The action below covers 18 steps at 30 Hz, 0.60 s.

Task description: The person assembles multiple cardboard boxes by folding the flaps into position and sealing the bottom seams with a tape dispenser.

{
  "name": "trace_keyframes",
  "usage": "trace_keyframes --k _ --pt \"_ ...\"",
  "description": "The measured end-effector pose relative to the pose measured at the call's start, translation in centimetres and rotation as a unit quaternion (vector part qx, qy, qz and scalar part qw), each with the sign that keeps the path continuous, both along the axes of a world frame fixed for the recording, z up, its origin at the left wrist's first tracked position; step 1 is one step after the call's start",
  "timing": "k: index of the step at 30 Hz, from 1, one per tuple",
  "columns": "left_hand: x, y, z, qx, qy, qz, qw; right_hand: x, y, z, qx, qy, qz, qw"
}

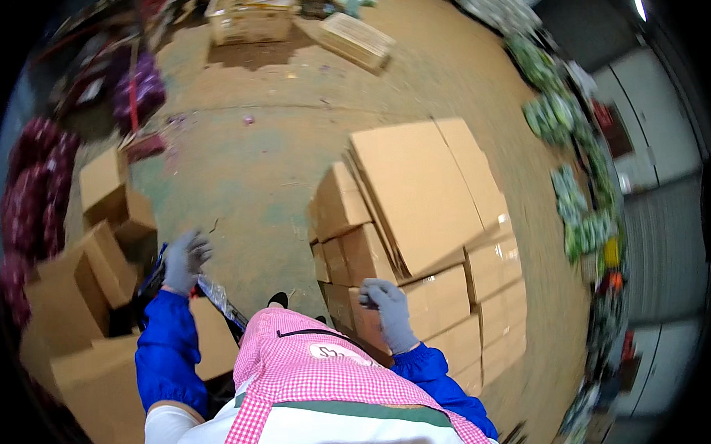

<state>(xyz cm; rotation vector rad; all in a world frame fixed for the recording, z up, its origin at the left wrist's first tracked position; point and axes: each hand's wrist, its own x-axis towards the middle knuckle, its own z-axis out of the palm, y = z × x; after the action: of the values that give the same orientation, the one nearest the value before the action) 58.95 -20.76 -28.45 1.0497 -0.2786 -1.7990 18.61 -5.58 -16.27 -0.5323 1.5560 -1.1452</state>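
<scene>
My left hand (pixel 186 261), in a grey glove, is raised beside the open cardboard boxes on the left. Its fingers are loosely bent and a little apart, with nothing seen in them. My right hand (pixel 387 312), gloved the same way, hangs over the near left side of a stack of closed cardboard boxes (pixel 436 301). Its fingers curl inward, and nothing shows in them; whether they touch the stack I cannot tell. Flat cardboard sheets (pixel 417 192) lie on top of that stack.
Open cardboard boxes (pixel 65 310) crowd the left side, near dark red mesh sacks (pixel 37 194). A red-handled broom (pixel 143 143) and a purple sack (pixel 139 89) stand farther off. Plastic crates (pixel 251 22) sit at the far end. Bagged green vegetables (pixel 551 117) line the right wall.
</scene>
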Motion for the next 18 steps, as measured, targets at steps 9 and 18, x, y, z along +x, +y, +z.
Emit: trace_keyframes --k 9,18 --pt "-32.1 -11.0 5.2 -0.182 -0.168 -0.347 0.904 -5.5 8.5 -3.3 0.014 0.003 -0.323 0.946" --pt "-41.2 -11.0 -3.3 -0.009 0.186 -0.373 0.909 -1.3 12.9 -6.6 0.051 -0.096 -0.355 0.929"
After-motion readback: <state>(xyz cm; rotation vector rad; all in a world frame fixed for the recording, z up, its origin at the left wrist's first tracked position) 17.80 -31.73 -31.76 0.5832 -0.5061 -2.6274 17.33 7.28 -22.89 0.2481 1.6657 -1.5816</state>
